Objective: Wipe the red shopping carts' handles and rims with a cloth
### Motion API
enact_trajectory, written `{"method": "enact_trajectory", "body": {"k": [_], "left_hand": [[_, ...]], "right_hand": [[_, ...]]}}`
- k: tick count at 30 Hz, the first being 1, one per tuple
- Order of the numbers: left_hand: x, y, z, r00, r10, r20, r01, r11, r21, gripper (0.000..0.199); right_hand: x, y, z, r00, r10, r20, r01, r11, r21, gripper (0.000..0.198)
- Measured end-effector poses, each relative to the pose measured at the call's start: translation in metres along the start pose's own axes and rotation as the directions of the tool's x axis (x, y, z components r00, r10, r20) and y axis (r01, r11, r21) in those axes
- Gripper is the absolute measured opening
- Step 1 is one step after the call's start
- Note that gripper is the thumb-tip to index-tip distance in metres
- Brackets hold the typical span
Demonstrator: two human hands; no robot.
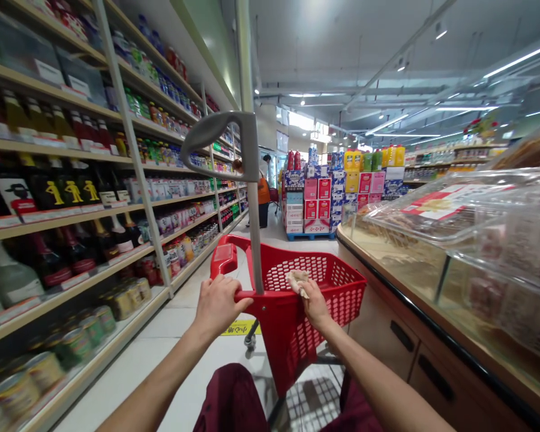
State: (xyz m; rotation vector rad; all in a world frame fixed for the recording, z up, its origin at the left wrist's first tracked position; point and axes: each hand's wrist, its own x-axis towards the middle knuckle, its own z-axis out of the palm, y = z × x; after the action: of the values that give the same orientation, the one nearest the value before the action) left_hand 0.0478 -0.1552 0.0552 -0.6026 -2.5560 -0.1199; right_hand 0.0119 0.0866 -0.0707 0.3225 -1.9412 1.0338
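A red plastic shopping cart (281, 336) stands right in front of me, its basket pierced with many holes. My left hand (219, 300) is wrapped round the cart's red rim, left of the grey metal pole (255, 240). A grey loop-shaped handle (247, 147) is fixed higher on that pole. In my right hand (315, 305) is a crumpled whitish cloth (298, 279), held at the basket's near rim. The fingers close on the cloth, though their undersides are hidden. Inside the basket, the visible part shows only red perforated walls.
Shelves of bottles and cans (72, 210) line the left. A glass-edged counter (387, 264) with clear plastic packs (454, 198) runs close on the right. Ahead stand stacked boxes (317, 204) on a blue pallet (310, 236) and a person in orange (263, 191). A yellow floor sign (240, 327) lies below.
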Motion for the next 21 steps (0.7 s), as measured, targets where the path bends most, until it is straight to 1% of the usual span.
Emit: {"method": "enact_trajectory", "body": {"k": [4,8,14,17,21], "left_hand": [[0.011,-0.011,0.005,1.0,0.02,0.001,-0.02,1.0,0.006,0.024],[0.013,-0.02,0.009,0.999,0.041,-0.007,-0.041,0.999,0.022,0.027],[0.011,-0.021,0.009,1.0,0.019,-0.022,-0.019,1.0,0.009,0.028],[0.012,-0.018,0.012,1.0,-0.013,-0.02,0.012,1.0,-0.018,0.026],[0.016,-0.02,0.015,0.999,-0.009,-0.034,0.008,1.0,-0.025,0.024]], "right_hand": [[0.011,0.002,0.006,1.0,-0.026,0.004,0.026,1.0,0.009,0.023],[0.016,0.004,0.014,0.999,-0.035,0.013,0.034,0.999,0.016,0.023],[0.021,0.007,0.018,0.999,-0.006,0.038,0.004,0.999,0.052,0.022],[0.019,-0.002,0.019,0.999,0.001,0.035,-0.004,0.997,0.076,0.022],[0.009,-0.034,0.029,1.0,0.012,0.011,-0.013,0.991,0.132,0.023]]}}
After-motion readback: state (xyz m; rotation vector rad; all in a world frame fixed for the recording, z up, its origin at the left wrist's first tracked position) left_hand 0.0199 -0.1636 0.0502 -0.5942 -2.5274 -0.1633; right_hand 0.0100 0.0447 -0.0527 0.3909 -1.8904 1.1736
